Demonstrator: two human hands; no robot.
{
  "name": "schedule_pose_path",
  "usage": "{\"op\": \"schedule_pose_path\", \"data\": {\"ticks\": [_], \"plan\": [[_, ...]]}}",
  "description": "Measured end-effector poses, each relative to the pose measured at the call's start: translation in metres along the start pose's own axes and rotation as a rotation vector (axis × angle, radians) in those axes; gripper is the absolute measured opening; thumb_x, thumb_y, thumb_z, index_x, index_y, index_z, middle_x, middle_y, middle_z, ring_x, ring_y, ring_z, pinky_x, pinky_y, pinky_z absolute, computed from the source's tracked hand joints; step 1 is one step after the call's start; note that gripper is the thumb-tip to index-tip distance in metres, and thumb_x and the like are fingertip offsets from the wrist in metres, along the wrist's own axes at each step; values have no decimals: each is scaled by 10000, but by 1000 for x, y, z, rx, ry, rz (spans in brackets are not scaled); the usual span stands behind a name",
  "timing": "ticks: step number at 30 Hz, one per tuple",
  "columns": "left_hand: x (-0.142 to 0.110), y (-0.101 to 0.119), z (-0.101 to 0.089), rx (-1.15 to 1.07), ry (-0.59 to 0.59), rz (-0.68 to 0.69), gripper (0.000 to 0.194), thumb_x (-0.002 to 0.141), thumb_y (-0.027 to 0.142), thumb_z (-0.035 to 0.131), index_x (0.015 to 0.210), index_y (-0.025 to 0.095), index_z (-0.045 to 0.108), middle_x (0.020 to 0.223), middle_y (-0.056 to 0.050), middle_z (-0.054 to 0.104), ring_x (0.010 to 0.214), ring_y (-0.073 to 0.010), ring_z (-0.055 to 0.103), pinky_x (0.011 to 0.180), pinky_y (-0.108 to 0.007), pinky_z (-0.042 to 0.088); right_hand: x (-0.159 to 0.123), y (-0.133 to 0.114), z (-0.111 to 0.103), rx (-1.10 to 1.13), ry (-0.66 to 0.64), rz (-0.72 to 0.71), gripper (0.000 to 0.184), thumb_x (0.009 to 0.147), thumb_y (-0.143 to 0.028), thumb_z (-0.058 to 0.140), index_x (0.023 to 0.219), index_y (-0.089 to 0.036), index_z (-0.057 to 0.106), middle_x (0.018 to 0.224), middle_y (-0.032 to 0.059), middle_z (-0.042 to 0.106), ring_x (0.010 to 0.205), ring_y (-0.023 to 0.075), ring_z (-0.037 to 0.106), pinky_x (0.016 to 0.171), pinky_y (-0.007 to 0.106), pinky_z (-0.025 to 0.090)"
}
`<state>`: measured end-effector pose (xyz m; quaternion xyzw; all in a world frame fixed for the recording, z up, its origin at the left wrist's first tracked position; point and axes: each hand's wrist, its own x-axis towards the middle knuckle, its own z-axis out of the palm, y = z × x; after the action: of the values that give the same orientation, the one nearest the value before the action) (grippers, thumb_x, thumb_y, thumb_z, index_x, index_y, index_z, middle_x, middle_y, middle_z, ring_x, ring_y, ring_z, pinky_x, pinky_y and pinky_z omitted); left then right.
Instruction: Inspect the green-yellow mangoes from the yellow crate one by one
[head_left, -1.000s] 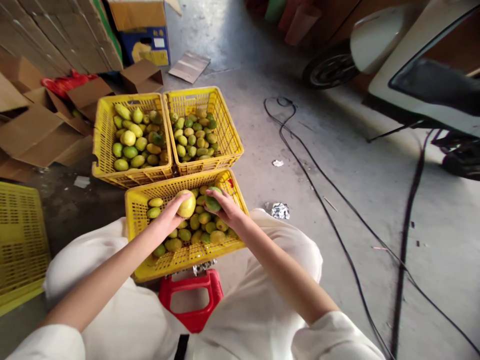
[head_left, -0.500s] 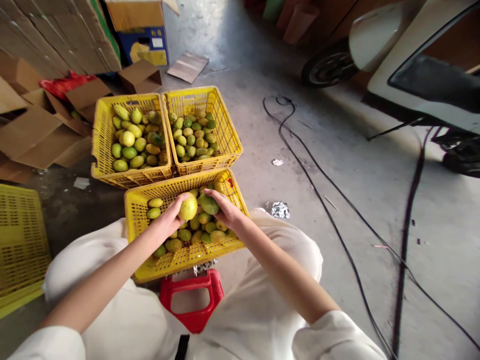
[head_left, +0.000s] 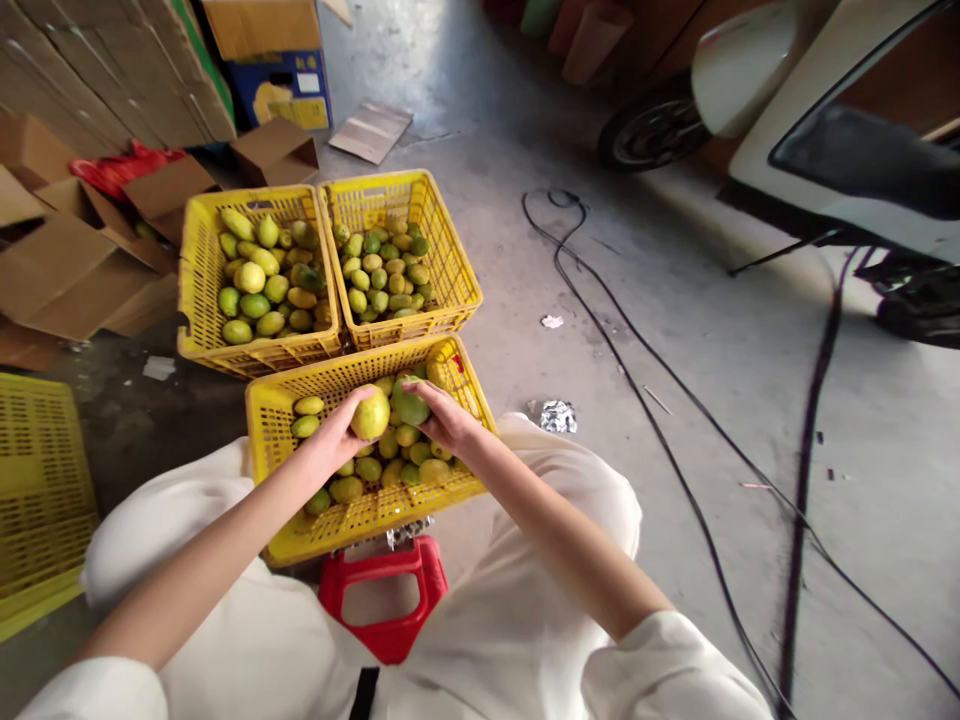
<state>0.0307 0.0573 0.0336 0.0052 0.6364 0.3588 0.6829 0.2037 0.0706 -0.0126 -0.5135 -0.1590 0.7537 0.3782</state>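
Note:
My left hand is closed round a yellowish mango held above the near yellow crate, which is full of green and yellow mangoes. Right beside it, my right hand grips a greener mango; the two fruits nearly touch. The crate rests between my knees, over a red stool. Two more yellow crates stand beyond it: the left one holds larger mangoes, the right one smaller ones.
Flattened and open cardboard boxes pile up at the left. Another yellow crate sits at the far left edge. Black cables run across the concrete floor at the right, near a scooter. A crumpled foil scrap lies by my right knee.
Both hands have drawn slightly together and toward me, bringing the two mangoes side by side. The right hand's green mango has turned in its grip.

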Motion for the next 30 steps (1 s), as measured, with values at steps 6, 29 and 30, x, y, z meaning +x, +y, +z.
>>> {"op": "schedule_pose_path", "data": {"ticks": [6,29,30], "plan": [[2,1,2,0,2,-14,111,991,202,833,1083,194,771,1134,-100,835,1166,-270,812,886,-306,719,-2,-2,5,32,19,70,347,747,-289,944,964,-281,673,1040,15,780,1130,260,781,958,409,731],[1,0,4,-73,-5,-19,120,1018,132,795,1116,197,772,1082,-108,856,1085,-253,845,898,-328,735,-8,-12,12,17,76,97,456,697,-428,1009,938,-283,650,1039,17,779,1228,287,768,959,386,725],[3,0,3,-78,-7,-25,127,1013,128,799,1113,198,765,1071,-108,857,1077,-257,847,914,-352,738,-7,-10,12,1,74,85,446,705,-421,1007,934,-284,650,1009,4,771,1209,277,770,966,380,716]]}}
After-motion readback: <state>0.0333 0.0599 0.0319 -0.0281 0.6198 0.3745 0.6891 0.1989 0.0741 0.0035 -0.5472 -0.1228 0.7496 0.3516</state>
